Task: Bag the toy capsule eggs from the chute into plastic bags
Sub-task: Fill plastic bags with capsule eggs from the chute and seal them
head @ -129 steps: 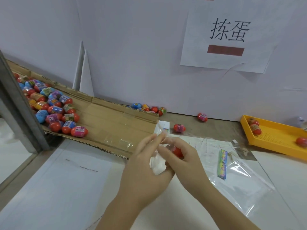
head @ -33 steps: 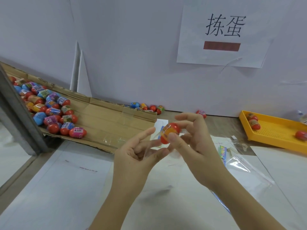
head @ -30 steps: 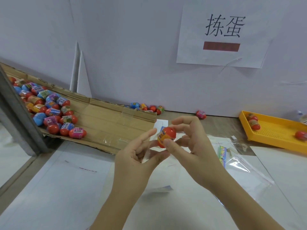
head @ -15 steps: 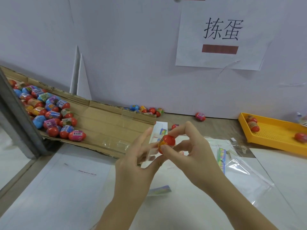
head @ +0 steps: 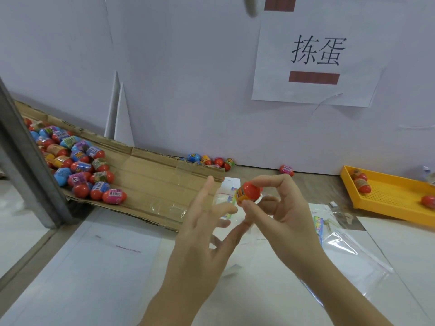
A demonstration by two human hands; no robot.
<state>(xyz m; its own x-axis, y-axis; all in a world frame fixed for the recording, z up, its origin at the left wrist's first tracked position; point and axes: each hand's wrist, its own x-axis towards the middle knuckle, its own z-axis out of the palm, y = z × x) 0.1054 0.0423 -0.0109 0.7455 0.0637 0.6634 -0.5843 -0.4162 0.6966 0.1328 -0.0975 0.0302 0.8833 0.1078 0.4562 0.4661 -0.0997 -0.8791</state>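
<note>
Head view is looking down at a big white wall standing behind a pale table. A brown cardboard chute is lying on the table and sloping up to the left. A paper sign with black writing and a dark red bar is hanging on the wall. A yellow tray is sitting on the right, and a few red eggs are lying in it. A pile of toy capsule eggs, red, blue, pink and purple, is resting on the left part of the chute. Clear plastic bags are lying flat on the table under the right arm.

The left hand is reaching up with its fingers straight and spread apart, gripping nothing. The right hand is pinching one red and orange egg between thumb and first finger, up in the air over the table, just beside the left fingertips. Four little eggs are sitting in a row against the wall past the chute end. One pink egg is lying alone by the wall, near the tray.
</note>
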